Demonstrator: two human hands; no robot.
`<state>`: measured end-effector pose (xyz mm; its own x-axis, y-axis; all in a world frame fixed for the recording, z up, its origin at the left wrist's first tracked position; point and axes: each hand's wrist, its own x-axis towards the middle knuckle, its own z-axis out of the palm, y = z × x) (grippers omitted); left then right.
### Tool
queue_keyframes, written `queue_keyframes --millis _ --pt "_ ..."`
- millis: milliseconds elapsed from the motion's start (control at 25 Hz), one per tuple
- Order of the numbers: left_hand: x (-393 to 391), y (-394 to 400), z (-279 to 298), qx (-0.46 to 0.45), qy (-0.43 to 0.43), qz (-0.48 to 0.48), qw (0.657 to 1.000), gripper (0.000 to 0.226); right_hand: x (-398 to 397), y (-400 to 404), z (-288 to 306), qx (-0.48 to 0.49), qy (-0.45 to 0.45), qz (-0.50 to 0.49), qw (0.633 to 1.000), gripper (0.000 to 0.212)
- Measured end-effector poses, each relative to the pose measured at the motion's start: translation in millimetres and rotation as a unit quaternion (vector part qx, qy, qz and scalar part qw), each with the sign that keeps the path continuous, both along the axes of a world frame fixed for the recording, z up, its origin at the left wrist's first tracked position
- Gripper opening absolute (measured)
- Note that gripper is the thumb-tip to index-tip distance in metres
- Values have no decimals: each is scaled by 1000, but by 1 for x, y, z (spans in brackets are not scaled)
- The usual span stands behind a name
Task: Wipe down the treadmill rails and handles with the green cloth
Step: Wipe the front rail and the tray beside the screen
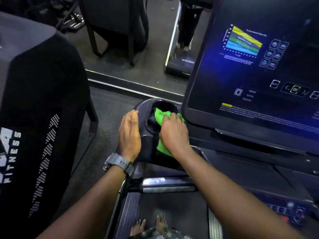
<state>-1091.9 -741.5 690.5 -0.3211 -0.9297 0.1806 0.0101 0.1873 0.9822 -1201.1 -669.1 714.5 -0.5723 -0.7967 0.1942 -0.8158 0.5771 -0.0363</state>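
Hiding under the right hand (173, 133), most of the green cloth (161, 116).

Cloth in cup holder, left of console screen
Right hand (174, 133) on cloth (161, 116) in cup holder (143, 107); left hand (129, 133) just left; console screen (250, 66) right; handlebar (165, 184) nearer.

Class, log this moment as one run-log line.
right hand: grips bright green cloth | left hand: rests on dark plastic cupholder housing
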Motion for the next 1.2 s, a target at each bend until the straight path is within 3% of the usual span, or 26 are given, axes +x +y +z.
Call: queue_keyframes --millis 80,120,160,200,240,320,400,480,680,840,960,1040,1200 --pt "2 -2 -2 4 -4 7 1000 60 -12 -33 3 -101 -140 -112 979 44" --pt "2 -3 -3 2 -10 3 1000 59 -26 -47 2 -167 -224 -158 947 48" --pt "2 -3 -3 -6 -14 -1 1000 58 -42 -60 -2 -228 -264 -181 919 48" --pt "0 -3 -4 -17 -20 -2 1000 58 -50 -74 -4 -244 -268 -179 915 43" --pt "-2 -3 -4 -25 -27 -1 999 59 -50 -87 -4 -207 -240 -149 937 38" --pt "-5 -3 -5 -29 -32 13 999 67 -32 -100 -5 -82 -184 13 979 37" --pt "-3 -4 -8 -35 -19 22 999 79 -19 -82 -3 -23 -161 163 973 41" --pt "-2 -4 -9 -37 -18 24 999 81 -27 -51 -10 -2 -155 236 959 44" --pt "-4 -2 -6 -28 -30 30 999 66 -31 -83 -2 5 -151 47 987 56" --pt "-6 -7 -6 -20 -28 27 999 55 -30 -41 0 43 -128 199 971 60" --pt "-20 -14 7 -31 -87 7 996 67 -35 -24 0 1 -102 61 993 60" --pt "-26 -18 9 -44 -102 -28 993 70 -29 -51 4 45 -113 -40 992 66" --pt "-26 -20 2 -40 -110 -28 993 59 -35 -56 -6 156 -124 23 980 78"
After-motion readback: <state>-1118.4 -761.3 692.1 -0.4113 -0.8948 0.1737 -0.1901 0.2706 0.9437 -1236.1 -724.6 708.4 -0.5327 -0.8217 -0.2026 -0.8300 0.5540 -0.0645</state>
